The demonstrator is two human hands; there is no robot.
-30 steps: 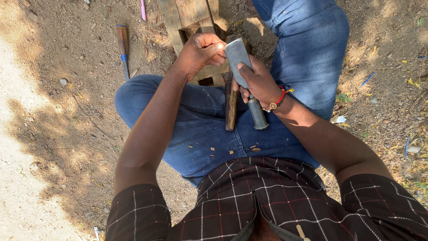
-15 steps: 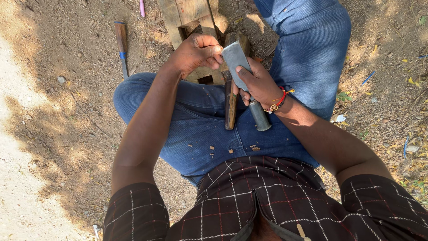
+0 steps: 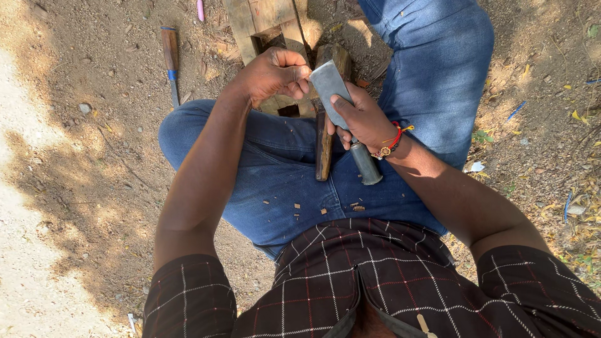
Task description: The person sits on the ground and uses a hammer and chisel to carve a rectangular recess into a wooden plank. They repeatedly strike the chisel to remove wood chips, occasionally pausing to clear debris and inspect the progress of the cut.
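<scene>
Over the seated person's lap, the right hand [image 3: 363,119] was wrapped tight around a broad grey metal blade [image 3: 328,87] with a round handle, its flat end raised toward the left hand [image 3: 272,75]. That left hand was clenched into a fist on the top of a dark wooden piece [image 3: 323,147], which stood nearly upright between the knees, just beside the blade. Beyond the hands a pale wooden frame [image 3: 263,19] lay on the dirt ground [image 3: 75,156], and a wooden-handled chisel [image 3: 169,59] rested well apart to the left.
</scene>
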